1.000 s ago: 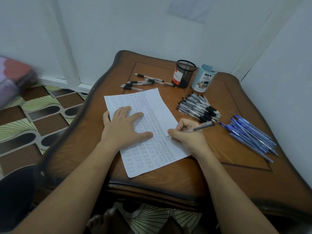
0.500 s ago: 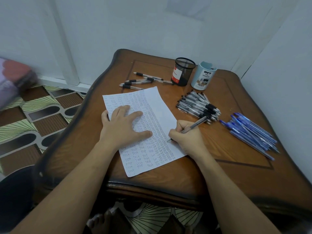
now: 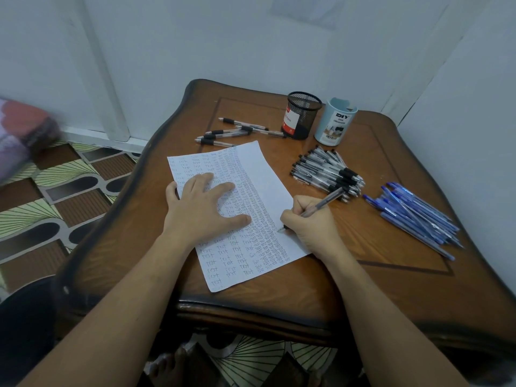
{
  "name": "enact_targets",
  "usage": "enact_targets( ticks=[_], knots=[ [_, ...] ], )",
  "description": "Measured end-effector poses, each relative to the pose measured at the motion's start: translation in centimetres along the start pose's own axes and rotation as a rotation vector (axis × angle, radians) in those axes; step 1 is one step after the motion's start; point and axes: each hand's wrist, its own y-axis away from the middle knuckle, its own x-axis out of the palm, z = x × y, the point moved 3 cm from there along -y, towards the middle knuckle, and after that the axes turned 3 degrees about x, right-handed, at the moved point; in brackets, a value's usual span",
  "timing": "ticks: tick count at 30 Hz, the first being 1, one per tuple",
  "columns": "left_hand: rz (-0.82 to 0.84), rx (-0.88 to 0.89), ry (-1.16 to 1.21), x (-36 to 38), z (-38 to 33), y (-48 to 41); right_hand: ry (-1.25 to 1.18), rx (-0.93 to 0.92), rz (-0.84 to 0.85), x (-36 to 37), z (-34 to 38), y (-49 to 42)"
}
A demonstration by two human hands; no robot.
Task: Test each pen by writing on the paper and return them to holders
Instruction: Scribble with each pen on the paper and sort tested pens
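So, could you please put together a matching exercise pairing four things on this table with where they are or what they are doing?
Things:
1. black mesh cup
2. blue pens
3. left hand
4. right hand

Places or states:
A. holds a pen with its tip on the paper
B. heaped near the right edge of the table
C. stands beside the pale blue cup
D. pressed flat on the paper

Pairs: 1-C, 2-B, 3-D, 4-A.
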Motion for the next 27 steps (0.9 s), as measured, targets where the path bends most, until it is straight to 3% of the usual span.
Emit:
enact_targets(
  ticks=[27],
  knots=[
    [0.002, 0.003, -0.013, 0.19, 0.21, -0.08, -0.02, 0.005, 0.018, -0.18, 0.15, 0.06]
  ],
)
